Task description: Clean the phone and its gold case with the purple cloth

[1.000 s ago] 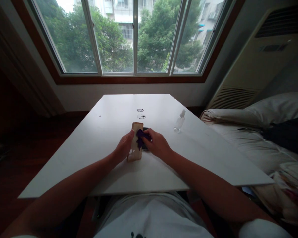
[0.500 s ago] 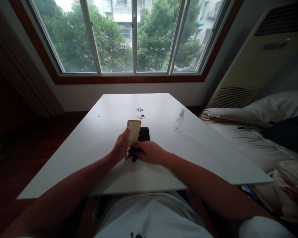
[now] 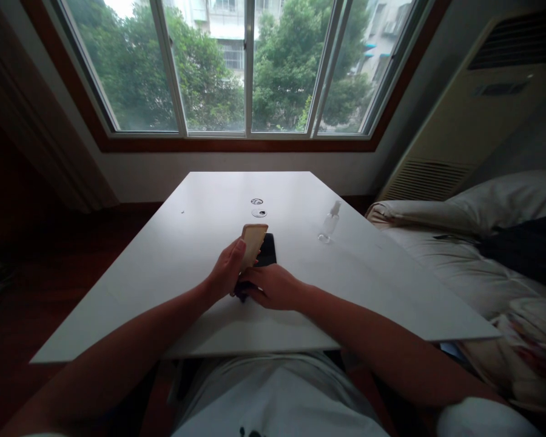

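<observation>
My left hand (image 3: 226,271) grips a tan phone case (image 3: 253,241), tilted up off the white table (image 3: 173,255). My right hand (image 3: 273,287) is closed over a dark purple cloth (image 3: 241,294), pressed against the lower end of the case. A black phone (image 3: 267,249) lies flat on the table just behind the case, partly hidden by it.
A small clear spray bottle (image 3: 330,222) stands to the right of the phone. Two small round caps (image 3: 257,207) lie further back. A bed with white bedding (image 3: 473,255) runs along the table's right edge. Windows span the wall ahead.
The cloth and my right hand moved from the case's middle down to its near end. My left hand raised the case off the table, uncovering the phone behind it.
</observation>
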Demonstrator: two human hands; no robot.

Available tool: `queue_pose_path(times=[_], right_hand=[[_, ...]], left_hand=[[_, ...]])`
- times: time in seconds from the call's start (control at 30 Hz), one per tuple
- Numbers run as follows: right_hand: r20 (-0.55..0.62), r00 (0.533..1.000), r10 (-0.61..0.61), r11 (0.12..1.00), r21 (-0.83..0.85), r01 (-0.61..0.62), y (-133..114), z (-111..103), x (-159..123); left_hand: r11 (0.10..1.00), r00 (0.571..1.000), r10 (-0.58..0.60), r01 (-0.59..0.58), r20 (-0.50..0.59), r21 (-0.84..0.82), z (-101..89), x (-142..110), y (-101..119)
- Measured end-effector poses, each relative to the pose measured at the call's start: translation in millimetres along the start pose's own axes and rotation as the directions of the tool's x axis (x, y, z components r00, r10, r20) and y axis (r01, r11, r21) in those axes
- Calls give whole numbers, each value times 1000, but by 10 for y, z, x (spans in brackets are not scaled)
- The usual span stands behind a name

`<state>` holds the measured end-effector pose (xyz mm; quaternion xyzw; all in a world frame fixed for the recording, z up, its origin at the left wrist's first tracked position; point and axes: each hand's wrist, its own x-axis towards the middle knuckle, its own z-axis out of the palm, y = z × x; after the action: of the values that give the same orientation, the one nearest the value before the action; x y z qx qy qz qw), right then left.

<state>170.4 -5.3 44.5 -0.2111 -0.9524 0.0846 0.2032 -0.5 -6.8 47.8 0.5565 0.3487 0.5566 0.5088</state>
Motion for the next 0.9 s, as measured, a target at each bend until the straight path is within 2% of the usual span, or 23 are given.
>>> queue_pose_path(times=[0.13,0.27,0.37,0.47,0.57,0.67,0.77,0.9], right_hand=[[70,991,117,993,-40,-114,89,-34,13],[42,975,219,969,-128,-213,116,-111,5],[-63,963,263,953,-141,-269,108,-156,-6],[-233,932,277,951,-75,-301,109,-193,-11],[-417,864,281,956,43,-290,138,-235,-14],[-510,797,323,945,127,-301,176,-262,-16],[-471,787,399,916,167,-365,188,-253,-9],[-325,802,502,865,163,-475,142,-210,16]], left_hand=[[1000,1000,10,-10,-1,11,-16,30,-49],[999,999,31,-31,-23,19,-28,62,-54],[999,998,45,-44,-33,25,-38,81,-45],[1000,999,11,-9,-51,26,-42,81,-52],[1000,998,-9,10,-56,22,-22,56,-43],[999,999,4,-3,-35,40,7,26,-8],[998,999,7,-5,-32,67,10,22,6],[998,997,-19,23,-75,57,-24,60,-39]])
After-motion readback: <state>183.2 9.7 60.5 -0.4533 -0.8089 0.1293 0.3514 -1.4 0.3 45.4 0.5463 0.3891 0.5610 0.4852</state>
